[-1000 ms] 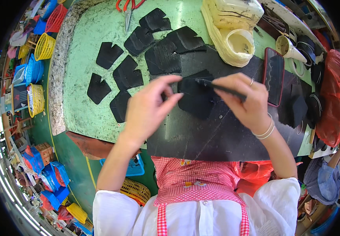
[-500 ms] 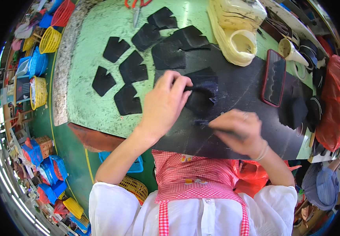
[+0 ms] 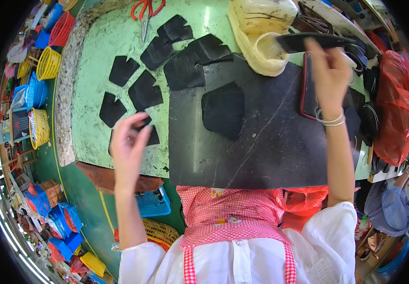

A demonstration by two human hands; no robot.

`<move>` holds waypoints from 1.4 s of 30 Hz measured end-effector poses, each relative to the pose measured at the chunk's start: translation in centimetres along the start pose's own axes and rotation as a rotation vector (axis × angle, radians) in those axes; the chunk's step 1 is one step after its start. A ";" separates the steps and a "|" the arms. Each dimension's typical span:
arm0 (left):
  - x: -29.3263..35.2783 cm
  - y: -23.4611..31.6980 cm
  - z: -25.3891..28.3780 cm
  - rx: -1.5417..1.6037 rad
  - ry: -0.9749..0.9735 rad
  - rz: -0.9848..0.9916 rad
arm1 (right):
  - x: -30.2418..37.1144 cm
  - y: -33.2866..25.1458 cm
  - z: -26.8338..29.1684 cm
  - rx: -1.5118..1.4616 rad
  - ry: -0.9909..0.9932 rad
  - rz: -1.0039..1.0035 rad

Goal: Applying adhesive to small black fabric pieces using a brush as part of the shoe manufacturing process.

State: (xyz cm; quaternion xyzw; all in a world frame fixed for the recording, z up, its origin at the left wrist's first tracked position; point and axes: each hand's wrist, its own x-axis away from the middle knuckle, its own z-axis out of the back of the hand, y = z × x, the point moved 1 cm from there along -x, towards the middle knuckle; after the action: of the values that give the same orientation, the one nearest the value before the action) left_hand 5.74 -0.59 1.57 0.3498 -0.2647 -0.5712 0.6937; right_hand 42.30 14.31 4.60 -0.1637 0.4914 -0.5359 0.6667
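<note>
My right hand (image 3: 330, 71) is raised at the far right, closed around the black, flat handle of a brush (image 3: 308, 42). The brush's blurred tip is at the mouth of a cream cup (image 3: 267, 47), part of a yellowish, smeared container (image 3: 263, 16). Over the lower-left black cut piece (image 3: 152, 136), my left hand (image 3: 131, 137) hovers with thumb and forefinger apart, holding nothing that I can see; it partly covers that piece. A single black piece (image 3: 223, 111) lies flat on the dark mat (image 3: 271, 137). Several similar notched black pieces (image 3: 146, 91) lie on the green tabletop (image 3: 91, 85).
Red-handled scissors (image 3: 145, 21) lie at the far edge. A phone in a red case (image 3: 307, 90) rests on the mat, partly behind my right hand. A red plastic bag (image 3: 396, 109) stands at the right. A blue basket (image 3: 152, 202) is below the table's left edge.
My right hand has moved up and right from the mat to the cup with the brush. My left hand has let go of the piece on the mat and moved left.
</note>
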 end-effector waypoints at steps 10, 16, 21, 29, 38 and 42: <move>-3.5 6.3 -7.6 -0.177 -0.259 -0.307 | 5.9 -4.2 -2.7 0.007 -0.476 -0.019; -3.9 6.8 -8.2 -0.147 -0.281 -0.257 | 7.8 -5.2 -2.5 -0.100 -0.603 0.430; -3.8 6.9 -7.5 -0.171 -0.297 -0.205 | 7.3 -3.6 -2.6 -0.063 -0.493 0.466; -5.4 5.9 -6.1 0.104 -0.269 -0.113 | 9.6 -5.6 1.3 -0.221 -0.571 0.028; -14.7 0.1 -0.6 -0.194 0.038 -0.213 | 6.4 -4.7 0.8 -0.131 -0.424 0.112; -5.9 6.4 -5.8 -0.095 -0.357 -0.265 | 5.0 -5.1 -1.8 -0.117 -0.484 0.309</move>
State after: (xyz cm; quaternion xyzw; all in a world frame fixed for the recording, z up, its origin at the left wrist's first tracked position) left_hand 12.83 6.86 3.24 0.2418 -0.3077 -0.7221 0.5705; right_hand 37.69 8.57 5.18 -0.2484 0.3673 -0.3440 0.8277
